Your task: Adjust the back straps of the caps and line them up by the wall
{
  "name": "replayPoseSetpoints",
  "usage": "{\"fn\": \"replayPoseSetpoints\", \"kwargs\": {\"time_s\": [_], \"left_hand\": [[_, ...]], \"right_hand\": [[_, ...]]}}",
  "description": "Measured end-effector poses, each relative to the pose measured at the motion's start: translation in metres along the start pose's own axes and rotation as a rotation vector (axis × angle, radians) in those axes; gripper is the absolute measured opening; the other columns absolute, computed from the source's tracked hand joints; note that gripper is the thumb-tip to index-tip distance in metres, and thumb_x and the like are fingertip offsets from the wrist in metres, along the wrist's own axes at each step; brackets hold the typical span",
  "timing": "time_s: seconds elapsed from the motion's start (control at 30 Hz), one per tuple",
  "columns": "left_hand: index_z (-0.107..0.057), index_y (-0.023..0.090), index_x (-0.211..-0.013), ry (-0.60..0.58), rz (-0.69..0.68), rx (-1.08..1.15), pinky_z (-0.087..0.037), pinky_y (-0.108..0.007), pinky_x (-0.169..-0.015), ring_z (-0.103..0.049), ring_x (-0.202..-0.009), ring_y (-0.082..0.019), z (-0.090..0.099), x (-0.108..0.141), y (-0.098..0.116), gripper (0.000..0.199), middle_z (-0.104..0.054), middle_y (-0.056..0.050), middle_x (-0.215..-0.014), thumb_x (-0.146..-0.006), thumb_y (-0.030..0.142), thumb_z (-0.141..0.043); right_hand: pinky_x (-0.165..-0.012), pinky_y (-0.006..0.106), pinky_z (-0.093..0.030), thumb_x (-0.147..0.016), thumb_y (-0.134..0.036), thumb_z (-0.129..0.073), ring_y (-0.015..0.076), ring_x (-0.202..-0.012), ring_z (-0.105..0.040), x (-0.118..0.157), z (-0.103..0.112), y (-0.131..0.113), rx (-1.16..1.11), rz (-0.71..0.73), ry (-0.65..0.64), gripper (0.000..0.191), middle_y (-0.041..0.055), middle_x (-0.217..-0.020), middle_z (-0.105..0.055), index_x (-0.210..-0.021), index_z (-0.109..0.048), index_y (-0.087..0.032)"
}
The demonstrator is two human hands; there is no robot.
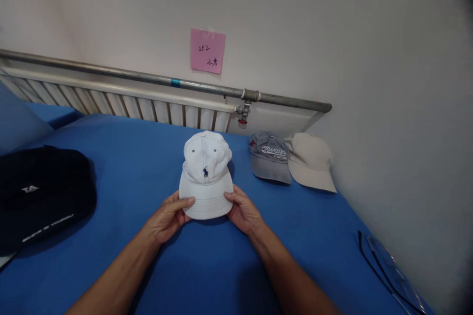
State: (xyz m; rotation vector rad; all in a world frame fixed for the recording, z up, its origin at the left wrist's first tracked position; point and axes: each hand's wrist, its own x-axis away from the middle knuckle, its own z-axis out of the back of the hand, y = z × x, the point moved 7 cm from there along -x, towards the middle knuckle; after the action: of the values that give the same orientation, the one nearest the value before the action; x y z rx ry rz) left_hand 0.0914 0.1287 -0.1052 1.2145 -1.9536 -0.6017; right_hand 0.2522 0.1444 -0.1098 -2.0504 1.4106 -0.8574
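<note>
A white baseball cap [205, 157] with a small dark emblem on its front faces me in the middle of the blue surface. My left hand [172, 216] grips the left side of its brim, thumb on top and fingers underneath. On the right side of the brim, my right hand [244, 209] holds it the same way. Off to the right sit a grey cap [269, 157] with white lettering and a beige cap [310, 160], side by side and touching. Whether the white cap's crown rests on the surface I cannot tell.
A black item with white lettering [44, 197] lies at the left. Eyeglasses [391, 270] are at the right edge of the blue surface [121, 157]. Behind run a radiator [148, 106], a metal pipe [129, 75] and a red-handled valve [243, 122]. A pink note [207, 51] is on the wall.
</note>
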Motion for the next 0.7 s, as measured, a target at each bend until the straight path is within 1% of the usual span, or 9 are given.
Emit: {"fn": "replayPoseSetpoints", "kwargs": {"time_s": [0.07,0.17,0.27,0.43,0.57,0.63,0.7], "left_hand": [[-0.062,0.013,-0.109,-0.008,0.001,-0.025,-0.059,-0.031,-0.075,-0.071,-0.088,-0.022,-0.0007,0.0009,-0.0012,0.042,-0.074,-0.010,-0.101,-0.070,0.007,-0.076],[-0.060,0.014,-0.112,-0.049,-0.007,-0.090,-0.059,-0.030,-0.069,-0.070,-0.084,-0.022,-0.0029,0.0025,-0.0013,0.049,-0.073,-0.010,-0.103,-0.067,0.008,-0.078],[-0.059,0.014,-0.111,-0.057,-0.025,-0.126,-0.059,-0.030,-0.066,-0.070,-0.082,-0.022,-0.0033,0.0036,0.0008,0.051,-0.073,-0.010,-0.103,-0.065,0.009,-0.080],[-0.058,0.014,-0.113,-0.062,-0.029,-0.150,-0.059,-0.032,-0.068,-0.070,-0.083,-0.023,-0.0035,0.0039,0.0034,0.054,-0.073,-0.010,-0.101,-0.064,0.012,-0.081],[-0.057,0.014,-0.114,-0.076,-0.010,-0.176,-0.058,-0.032,-0.070,-0.069,-0.084,-0.021,-0.0022,0.0033,0.0015,0.054,-0.071,-0.010,-0.104,-0.065,0.015,-0.081],[-0.057,0.013,-0.112,-0.062,-0.019,-0.202,-0.057,-0.033,-0.073,-0.068,-0.087,-0.023,-0.0009,0.0029,0.0011,0.052,-0.070,-0.012,-0.106,-0.065,0.018,-0.081],[-0.055,0.013,-0.113,-0.020,-0.061,-0.233,-0.056,-0.035,-0.077,-0.066,-0.097,-0.027,0.0009,0.0022,0.0028,0.055,-0.067,-0.014,-0.112,-0.065,0.020,-0.081]], "right_hand": [[-0.083,0.031,-0.051,-0.063,-0.011,-0.073,0.0181,-0.086,-0.068,0.0002,-0.0010,-0.0006,-0.004,0.004,-0.007,0.038,0.0029,-0.096,-0.075,-0.100,-0.069,-0.018],[-0.084,0.030,-0.050,-0.064,-0.012,-0.073,0.0180,-0.086,-0.068,0.0002,-0.0013,-0.0005,-0.020,0.001,-0.012,0.038,0.0038,-0.095,-0.076,-0.101,-0.069,-0.016],[-0.084,0.030,-0.050,-0.066,-0.012,-0.073,0.0179,-0.087,-0.068,0.0000,-0.0012,0.0000,-0.024,-0.003,-0.016,0.036,0.0047,-0.096,-0.075,-0.102,-0.068,-0.016],[-0.084,0.029,-0.050,-0.064,-0.012,-0.074,0.0173,-0.086,-0.069,-0.0004,-0.0009,0.0004,-0.029,-0.013,-0.002,0.037,0.0033,-0.096,-0.076,-0.101,-0.069,-0.016],[-0.082,0.028,-0.051,-0.064,-0.013,-0.074,0.0167,-0.085,-0.069,-0.0002,-0.0013,-0.0005,-0.038,-0.012,0.008,0.037,0.0023,-0.094,-0.076,-0.101,-0.069,-0.017],[-0.082,0.029,-0.051,-0.064,-0.014,-0.074,0.0171,-0.086,-0.069,0.0002,-0.0016,-0.0015,-0.040,-0.004,0.013,0.038,0.0023,-0.095,-0.076,-0.102,-0.068,-0.017],[-0.081,0.029,-0.052,-0.063,-0.014,-0.075,0.0175,-0.086,-0.069,0.0010,-0.0020,-0.0032,-0.041,0.014,0.028,0.039,0.0021,-0.095,-0.076,-0.101,-0.068,-0.018]]}}
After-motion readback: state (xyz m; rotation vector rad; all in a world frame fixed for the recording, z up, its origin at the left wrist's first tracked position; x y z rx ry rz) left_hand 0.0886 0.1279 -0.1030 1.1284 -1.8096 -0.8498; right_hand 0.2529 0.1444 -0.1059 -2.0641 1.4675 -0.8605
